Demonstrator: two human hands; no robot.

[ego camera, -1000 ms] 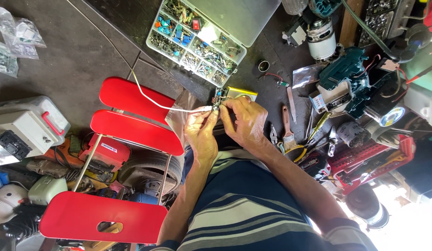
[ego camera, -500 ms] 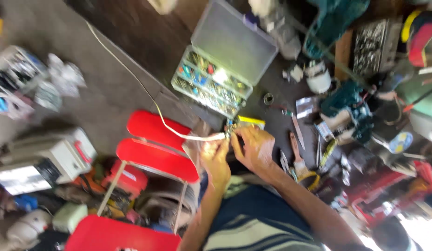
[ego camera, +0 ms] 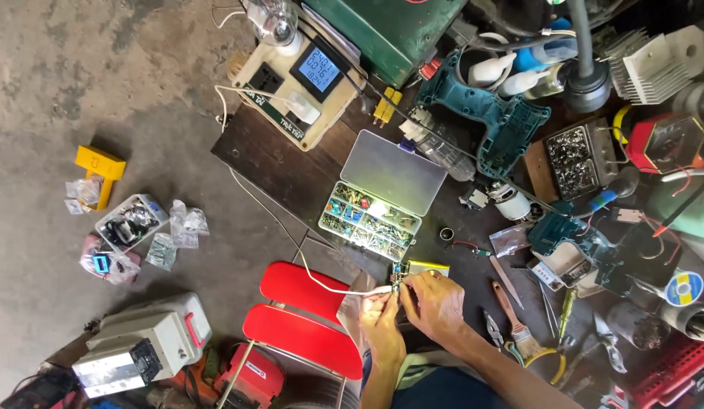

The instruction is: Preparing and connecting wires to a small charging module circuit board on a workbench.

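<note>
My left hand [ego camera: 382, 324] and my right hand [ego camera: 437, 303] meet at the near edge of a dark wooden bench [ego camera: 276, 163]. Together they pinch a small circuit board [ego camera: 398, 277] between the fingertips. A white cable [ego camera: 291, 242] runs from the left hand's fingers up and away over the bench to a cream meter box [ego camera: 295, 91] with a lit blue screen. A yellow flat pack [ego camera: 429, 267] lies just beyond my right hand. An open clear parts box [ego camera: 371, 222] with several small components sits right behind the hands.
A red slatted chair [ego camera: 302, 322] stands left of my hands. Teal drill housings [ego camera: 503, 121], a small motor [ego camera: 509, 203], a brush [ego camera: 511, 314], pliers and cutters crowd the bench to the right. Bags of parts [ego camera: 132, 227] and a white machine [ego camera: 143, 344] lie on the concrete floor.
The view has swung up and widened, so more of the bench and the meter box shows. Both hands stay together on the small board with the white cable.
</note>
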